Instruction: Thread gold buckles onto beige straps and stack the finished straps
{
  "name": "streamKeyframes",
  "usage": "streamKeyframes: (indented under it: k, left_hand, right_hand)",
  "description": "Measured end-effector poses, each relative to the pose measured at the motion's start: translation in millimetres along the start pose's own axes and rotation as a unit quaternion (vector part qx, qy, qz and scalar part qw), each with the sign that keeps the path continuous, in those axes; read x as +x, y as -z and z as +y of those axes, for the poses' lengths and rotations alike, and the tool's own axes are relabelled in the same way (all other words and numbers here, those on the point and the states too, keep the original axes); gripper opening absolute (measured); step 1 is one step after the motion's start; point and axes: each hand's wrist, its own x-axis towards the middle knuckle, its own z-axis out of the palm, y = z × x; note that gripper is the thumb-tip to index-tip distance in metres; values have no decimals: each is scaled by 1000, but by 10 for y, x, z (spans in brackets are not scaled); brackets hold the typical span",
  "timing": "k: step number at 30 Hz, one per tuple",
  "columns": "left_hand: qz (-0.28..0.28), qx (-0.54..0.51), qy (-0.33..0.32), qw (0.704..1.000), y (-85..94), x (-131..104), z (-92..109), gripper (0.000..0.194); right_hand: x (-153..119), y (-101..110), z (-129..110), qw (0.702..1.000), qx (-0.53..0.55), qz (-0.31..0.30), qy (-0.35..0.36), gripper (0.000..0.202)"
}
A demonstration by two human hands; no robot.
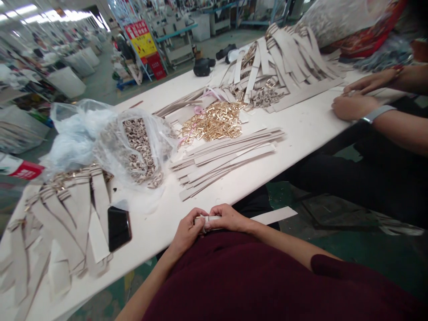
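Close to my body, at the table's front edge, my left hand and my right hand are closed on a light grey strap. The strap's loose end sticks out to the right beyond my right wrist. A narrow band that looks like a strap loop crosses the strap between my fingertips. My fingers hide whether a buckle is there. Just ahead on the table lie flat grey straps, and behind them a heap of gold buckles. Left of these, a clear plastic bag holds many small grey loops.
A black phone lies on the white table beside buckled straps. More straps are piled at the back right. A co-worker's hands work at the right edge. A white-blue plastic bag stands back left.
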Motion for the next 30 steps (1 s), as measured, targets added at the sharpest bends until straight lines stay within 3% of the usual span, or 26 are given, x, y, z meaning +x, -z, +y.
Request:
streamKeyframes:
  k: [2,9,15,20,25,28,30]
  left_hand:
    - [25,37,-13,999,0,-17,39,23]
    - [36,57,-23,997,-5,-30,78,24]
    - [93,82,-51,991,43,-128,65,22]
    - [42,156,-122,979,124,-146,108,28]
    - [35,252,-162,954,160,-125,125,37]
    - [21,263,-160,951,212,-131,140,38]
    - [-2,199,-122,972,252,-128,140,41]
  right_hand:
    - [-12,-4,6,1000,-14,4,7,41]
    - [-84,-30,-7,992,-95,53,65,31]
    - [-88,-25,-9,994,-73,50,64,27]
    - [-16,15,34,999,42,32,-3,31]
    - [13,44,77,992,119,25,-29,36]
    - [15,49,88,990,139,14,-34,38]
    - [16,50,87,987,151,5,-46,40]
